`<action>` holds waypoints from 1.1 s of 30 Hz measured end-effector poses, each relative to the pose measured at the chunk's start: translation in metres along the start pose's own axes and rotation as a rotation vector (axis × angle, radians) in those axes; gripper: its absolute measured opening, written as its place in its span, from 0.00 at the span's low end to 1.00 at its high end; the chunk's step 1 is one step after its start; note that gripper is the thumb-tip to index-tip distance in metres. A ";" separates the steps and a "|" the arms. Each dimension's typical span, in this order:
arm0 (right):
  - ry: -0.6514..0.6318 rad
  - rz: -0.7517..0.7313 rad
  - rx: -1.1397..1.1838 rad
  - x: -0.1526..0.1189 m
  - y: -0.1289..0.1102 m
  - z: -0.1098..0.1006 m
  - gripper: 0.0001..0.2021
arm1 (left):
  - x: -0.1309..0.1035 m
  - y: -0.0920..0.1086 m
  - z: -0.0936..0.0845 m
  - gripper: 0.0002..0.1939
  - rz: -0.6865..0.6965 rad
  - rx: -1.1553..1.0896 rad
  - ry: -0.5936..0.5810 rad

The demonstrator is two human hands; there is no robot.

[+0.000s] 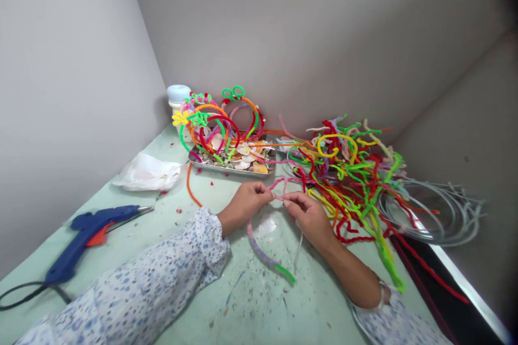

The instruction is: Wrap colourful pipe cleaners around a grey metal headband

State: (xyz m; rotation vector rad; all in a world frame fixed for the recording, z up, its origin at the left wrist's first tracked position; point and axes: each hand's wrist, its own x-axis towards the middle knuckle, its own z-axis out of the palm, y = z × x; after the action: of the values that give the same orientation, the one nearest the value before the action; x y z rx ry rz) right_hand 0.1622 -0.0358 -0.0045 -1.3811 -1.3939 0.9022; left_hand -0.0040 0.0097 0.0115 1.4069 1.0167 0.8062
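My left hand [251, 200] and my right hand [311, 218] meet above the middle of the table, thumbs and fingertips pinched close together. Between them runs a pink pipe cleaner [279, 197], with loose pink ends sticking up behind the fingers. A curved band [262, 252] hangs below my left hand, wrapped in pink, purple and, at its tip, green fuzzy wire. Under my right hand a thin, pale bare strand [298, 250] hangs down; it looks like the uncovered end of the same band. The exact grip point is partly hidden by the fingers.
A metal tray [230, 170] of shells holds several colourful wrapped hoops [220, 129], beside a blue-lidded container [178, 94]. Tangled pipe cleaners [364, 172] and clear coiled tubing [457, 226] lie right. A blue glue gun [83, 240] and white plastic bag [148, 173] lie left.
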 end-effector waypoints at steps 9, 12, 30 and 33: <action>0.019 0.047 0.018 -0.001 0.002 0.003 0.10 | 0.001 -0.003 -0.001 0.10 -0.009 0.003 -0.003; 0.020 0.041 0.010 -0.001 0.003 0.002 0.09 | 0.001 -0.005 -0.001 0.10 -0.016 0.003 -0.017; 0.037 -0.009 -0.039 -0.002 0.001 0.003 0.07 | 0.002 -0.002 -0.001 0.10 -0.033 0.021 -0.026; 0.032 -0.014 -0.054 -0.002 0.000 0.003 0.07 | 0.001 -0.001 -0.001 0.10 -0.037 0.023 -0.032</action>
State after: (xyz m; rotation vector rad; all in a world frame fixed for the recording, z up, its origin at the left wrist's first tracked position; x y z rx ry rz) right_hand 0.1592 -0.0375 -0.0053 -1.4187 -1.4110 0.8348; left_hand -0.0048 0.0109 0.0106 1.4128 1.0277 0.7453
